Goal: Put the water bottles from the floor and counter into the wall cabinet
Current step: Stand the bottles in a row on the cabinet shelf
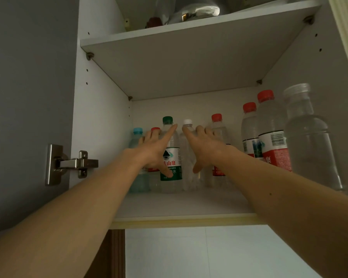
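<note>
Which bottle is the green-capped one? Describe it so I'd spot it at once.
Look at the lower shelf of the open wall cabinet, at the row of bottles along its back. The green-capped bottle stands upright there, partly behind the left hand. It alone has a dark green cap and a green-and-white label; its neighbours wear red, blue or white caps.

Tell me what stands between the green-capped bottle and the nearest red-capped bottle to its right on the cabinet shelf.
One clear white-capped plastic bottle, partly behind the right hand, seen in the head view.

Green-capped bottle (170,157), green-white label; white cabinet (100,121).
</note>
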The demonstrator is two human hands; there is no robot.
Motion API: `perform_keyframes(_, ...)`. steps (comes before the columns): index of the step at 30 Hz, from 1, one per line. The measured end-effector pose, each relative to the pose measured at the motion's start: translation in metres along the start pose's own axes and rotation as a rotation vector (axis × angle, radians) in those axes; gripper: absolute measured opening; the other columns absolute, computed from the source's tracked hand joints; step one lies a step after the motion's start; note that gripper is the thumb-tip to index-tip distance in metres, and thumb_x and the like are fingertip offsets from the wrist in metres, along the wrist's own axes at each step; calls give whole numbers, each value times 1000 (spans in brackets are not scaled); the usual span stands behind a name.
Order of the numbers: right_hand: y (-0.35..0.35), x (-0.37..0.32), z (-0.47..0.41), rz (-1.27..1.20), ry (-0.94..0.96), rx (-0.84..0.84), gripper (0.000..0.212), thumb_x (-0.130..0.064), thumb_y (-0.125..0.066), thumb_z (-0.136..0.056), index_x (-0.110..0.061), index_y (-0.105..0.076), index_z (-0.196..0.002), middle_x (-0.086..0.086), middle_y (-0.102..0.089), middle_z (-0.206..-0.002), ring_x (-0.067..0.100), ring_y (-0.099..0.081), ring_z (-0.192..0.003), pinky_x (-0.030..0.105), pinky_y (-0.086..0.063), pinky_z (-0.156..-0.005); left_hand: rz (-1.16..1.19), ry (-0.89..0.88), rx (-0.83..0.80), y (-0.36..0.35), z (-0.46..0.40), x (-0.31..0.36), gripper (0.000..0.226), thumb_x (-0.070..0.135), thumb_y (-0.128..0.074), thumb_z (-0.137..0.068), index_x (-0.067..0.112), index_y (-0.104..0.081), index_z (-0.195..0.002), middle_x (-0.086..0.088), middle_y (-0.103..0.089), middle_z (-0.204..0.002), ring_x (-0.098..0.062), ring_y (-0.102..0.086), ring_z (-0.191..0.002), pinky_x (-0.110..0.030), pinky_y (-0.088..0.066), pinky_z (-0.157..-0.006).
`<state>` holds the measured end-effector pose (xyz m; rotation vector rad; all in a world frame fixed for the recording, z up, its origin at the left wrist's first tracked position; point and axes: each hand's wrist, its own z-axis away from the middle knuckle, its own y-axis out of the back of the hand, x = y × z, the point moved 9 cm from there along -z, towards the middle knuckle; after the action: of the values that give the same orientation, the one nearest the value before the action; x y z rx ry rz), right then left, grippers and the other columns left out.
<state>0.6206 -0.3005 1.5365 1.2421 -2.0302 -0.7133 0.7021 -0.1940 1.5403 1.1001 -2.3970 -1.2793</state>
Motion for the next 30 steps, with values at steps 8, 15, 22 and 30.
perform_keyframes(8,-5,7,-2,157,-15,41,139,-59,-87,-64,-21,7,-159,18,-24,-160,42,-18,-148,69,-10,-116,39,-45,55,-8,-11,-4,151,66,-90,-48,49,18,-152,-7,-12,-160,-31,-9,-148,-52,-14,-119)
perform_keyframes(15,-11,17,-1,204,-42,57,135,-62,-82,-68,-22,10,-159,17,-12,-165,42,-5,-153,70,4,-116,-4,-81,92,-17,-24,0,149,73,-86,-48,46,16,-153,-11,-19,-158,-34,-16,-146,-51,-14,-119)
perform_keyframes(22,-19,17,-8,285,-45,73,134,-66,-78,-70,-20,12,-158,18,-8,-167,42,1,-154,70,8,-115,-86,-89,105,-24,-32,3,145,73,-83,-55,37,12,-158,-14,-17,-161,-34,-13,-149,-53,-8,-121)
perform_keyframes(30,-24,19,-13,289,-52,62,136,-67,-77,-70,-21,16,-158,16,-3,-168,40,4,-154,68,11,-115,-137,-94,130,-22,-25,7,142,72,-82,-59,33,11,-159,-14,-20,-161,-34,-15,-150,-55,-9,-123)
